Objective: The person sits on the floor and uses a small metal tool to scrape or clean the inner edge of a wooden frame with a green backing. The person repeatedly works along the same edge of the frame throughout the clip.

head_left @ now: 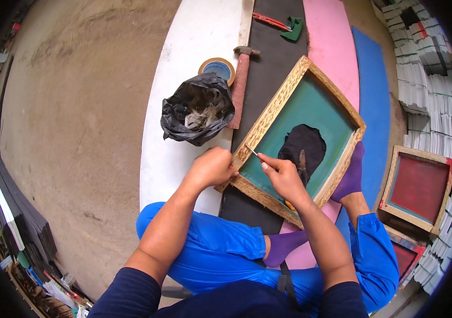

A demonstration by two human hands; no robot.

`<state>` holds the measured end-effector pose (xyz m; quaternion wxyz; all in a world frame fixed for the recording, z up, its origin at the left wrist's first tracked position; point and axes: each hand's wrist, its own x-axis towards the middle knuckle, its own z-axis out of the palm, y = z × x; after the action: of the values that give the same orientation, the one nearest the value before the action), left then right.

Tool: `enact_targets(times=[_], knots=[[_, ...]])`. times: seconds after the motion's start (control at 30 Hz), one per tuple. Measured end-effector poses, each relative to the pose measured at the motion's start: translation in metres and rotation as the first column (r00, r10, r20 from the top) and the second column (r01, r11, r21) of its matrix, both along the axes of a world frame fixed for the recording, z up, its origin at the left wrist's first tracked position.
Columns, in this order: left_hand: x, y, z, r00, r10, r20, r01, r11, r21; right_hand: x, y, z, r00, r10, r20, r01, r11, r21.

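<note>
A wooden screen-printing frame (272, 106) with green mesh (321, 100) lies tilted in front of my crossed legs. My left hand (213, 168) is closed at the frame's left corner, its fingers partly hidden. Between the fingertips of my right hand (283, 177) is a thin tool with a metal shaft (252, 151); its tip meets the frame's left rail, and my fingers hide its handle. Inside the frame, a black cloth (311, 140) rests on the mesh. Dark-jawed pliers (303, 161) lie over the cloth, partly behind my right hand.
A black plastic bag (197, 114) stands open, scraps inside, beside a tape roll (217, 69) and a hammer (241, 85). Farther off is a red-handled tool (270, 21) near a green piece (292, 29). At right are a red-mesh frame (418, 188) and stacked white sheets (438, 116).
</note>
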<state>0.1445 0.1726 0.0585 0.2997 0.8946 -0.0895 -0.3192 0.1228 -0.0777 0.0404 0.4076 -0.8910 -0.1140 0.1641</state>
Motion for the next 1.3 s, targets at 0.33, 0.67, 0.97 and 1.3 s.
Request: enact_targets(times=[0.33,0.67,0.97,1.3], knots=[[0.000,0.006,-0.003,0.999,0.031,-0.041,-0.033,0.998,-0.050,-0.003,0.010,0.022,0.994,0.072,0.079,-0.042,0.943,-0.330],[-0.001,0.005,-0.004,0.999,0.014,-0.045,-0.015,1.000,-0.020,-0.006,0.023,0.043,0.994,0.105,0.029,-0.075,0.855,-0.513],[0.001,0.000,-0.002,1.000,0.009,-0.014,-0.010,1.000,-0.016,-0.002,-0.004,-0.008,0.994,-0.038,-0.101,0.041,0.999,0.029],[0.001,0.006,-0.008,1.000,0.001,-0.005,-0.001,0.999,-0.037,0.014,-0.006,0.008,0.530,-0.098,-0.842,0.489,0.847,0.209]])
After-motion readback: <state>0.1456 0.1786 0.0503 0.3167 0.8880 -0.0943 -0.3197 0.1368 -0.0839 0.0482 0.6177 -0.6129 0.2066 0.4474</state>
